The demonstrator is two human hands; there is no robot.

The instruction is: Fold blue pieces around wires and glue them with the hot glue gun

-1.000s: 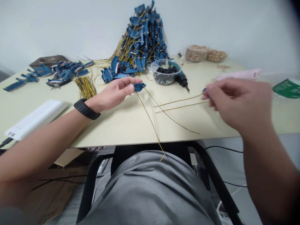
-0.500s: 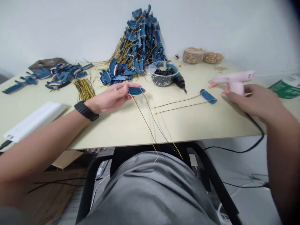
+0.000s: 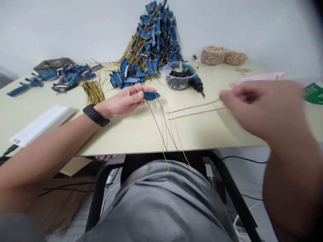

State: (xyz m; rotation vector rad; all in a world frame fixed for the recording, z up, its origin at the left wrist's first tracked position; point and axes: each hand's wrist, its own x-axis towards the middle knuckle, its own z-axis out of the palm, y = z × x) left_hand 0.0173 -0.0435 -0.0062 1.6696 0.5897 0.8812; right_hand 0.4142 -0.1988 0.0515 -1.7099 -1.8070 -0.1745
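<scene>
My left hand [image 3: 123, 101] pinches a small blue fabric piece [image 3: 151, 95] just above the table; thin black and yellow wires [image 3: 164, 134] trail from it over the table edge to my lap. My right hand [image 3: 254, 107] is smeared by motion, its fingers curled, at the right end of two yellow wires [image 3: 194, 111] lying on the table. I cannot tell whether it grips what is at their end. A pink glue gun [image 3: 262, 76] lies just behind that hand, partly hidden.
Against the wall rises a tall pile of blue pieces with yellow wires [image 3: 153, 37]. Near it are a clear bowl of black beads [image 3: 178, 79], a teal rotary tool [image 3: 196, 82] and two tubs [image 3: 212, 55]. More blue pieces [image 3: 65, 75], a yellow wire bundle [image 3: 93, 90] and a white box [image 3: 40, 124] lie left.
My right hand has left the glue gun and swung back left to the end of the two wires on the table. The left hand keeps holding the blue piece.
</scene>
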